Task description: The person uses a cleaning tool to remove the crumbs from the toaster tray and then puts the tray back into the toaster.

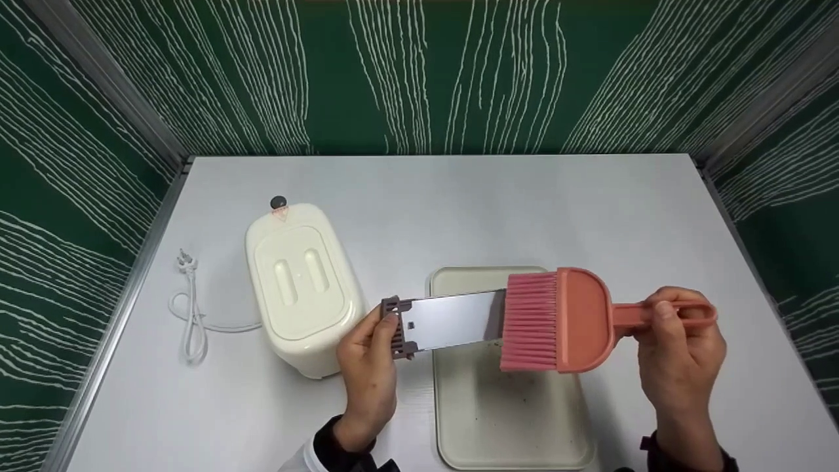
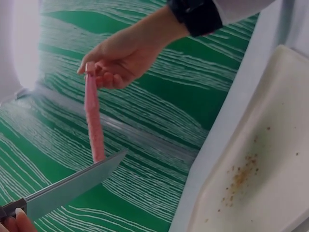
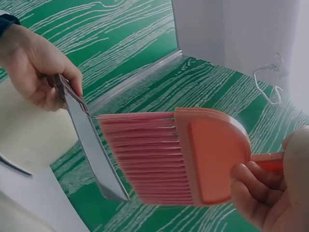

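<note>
My left hand (image 1: 371,373) pinches the brown slotted end of a shiny metal crumb tray (image 1: 459,320), thumb on top. In my right hand (image 1: 682,354) is the handle of a coral hand brush (image 1: 583,321). Its pink bristles (image 3: 145,159) overlap the far end of the crumb tray in the head view; in the left wrist view their tips meet the metal's upper edge. Both are held up over a cream rectangular tray (image 1: 511,432). Brown crumbs (image 2: 241,178) lie scattered on that tray's floor.
A cream toaster (image 1: 305,282) with a lid over its top stands to the left, close beside my left hand. Its white cord and plug (image 1: 190,308) lie on the white table (image 1: 524,210) further left. Green, white-streaked walls (image 1: 432,72) enclose the table's back and sides.
</note>
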`<state>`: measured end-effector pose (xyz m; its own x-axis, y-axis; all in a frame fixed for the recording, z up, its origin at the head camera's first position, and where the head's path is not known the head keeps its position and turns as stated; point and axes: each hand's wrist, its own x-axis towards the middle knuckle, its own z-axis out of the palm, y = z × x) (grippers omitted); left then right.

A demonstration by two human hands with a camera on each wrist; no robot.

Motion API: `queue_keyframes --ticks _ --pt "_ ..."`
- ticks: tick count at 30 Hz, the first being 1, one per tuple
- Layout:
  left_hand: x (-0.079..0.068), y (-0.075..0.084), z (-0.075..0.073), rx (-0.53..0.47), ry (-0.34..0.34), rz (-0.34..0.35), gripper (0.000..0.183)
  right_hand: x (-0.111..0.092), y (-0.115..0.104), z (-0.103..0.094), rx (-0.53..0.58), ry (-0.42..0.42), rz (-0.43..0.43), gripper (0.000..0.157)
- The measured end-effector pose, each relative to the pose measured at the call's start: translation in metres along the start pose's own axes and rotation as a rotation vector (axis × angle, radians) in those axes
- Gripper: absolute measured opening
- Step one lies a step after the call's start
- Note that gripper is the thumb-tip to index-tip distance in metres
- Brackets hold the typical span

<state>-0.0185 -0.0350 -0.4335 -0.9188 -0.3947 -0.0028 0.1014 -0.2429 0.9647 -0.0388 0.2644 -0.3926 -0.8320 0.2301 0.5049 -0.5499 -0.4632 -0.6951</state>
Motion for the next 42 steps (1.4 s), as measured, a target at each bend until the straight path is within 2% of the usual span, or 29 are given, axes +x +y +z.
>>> queue_keyframes --ticks 8,11,16,22,26,32,42 --pt "0.0 -0.002 0.001 0.005 -0.049 -0.033 0.027 -0.011 0.016 0.014 0.104 -0.157 0.039 0.023" --pt "0.0 -0.005 0.002 0.014 -0.082 -0.045 0.025 -0.016 0.019 0.017 0.092 -0.194 0.061 0.023" --pt "-0.003 -0.005 0.004 0.023 -0.147 -0.102 0.025 -0.023 0.024 0.022 0.069 -0.259 0.098 0.022" --pt "-0.006 -0.006 0.004 0.035 -0.193 -0.139 0.026 -0.031 0.03 0.028 -0.043 -0.326 0.126 0.02" --pt "-0.007 -0.005 0.004 0.021 -0.193 -0.14 0.026 -0.032 0.031 0.029 -0.128 -0.348 0.146 0.019" --pt "-0.006 -0.005 0.004 0.013 -0.192 -0.136 0.027 -0.029 0.029 0.029 -0.208 -0.336 0.174 0.017" --pt "-0.004 -0.003 0.002 0.018 -0.167 -0.127 0.026 -0.025 0.026 0.027 -0.245 -0.316 0.18 0.015"
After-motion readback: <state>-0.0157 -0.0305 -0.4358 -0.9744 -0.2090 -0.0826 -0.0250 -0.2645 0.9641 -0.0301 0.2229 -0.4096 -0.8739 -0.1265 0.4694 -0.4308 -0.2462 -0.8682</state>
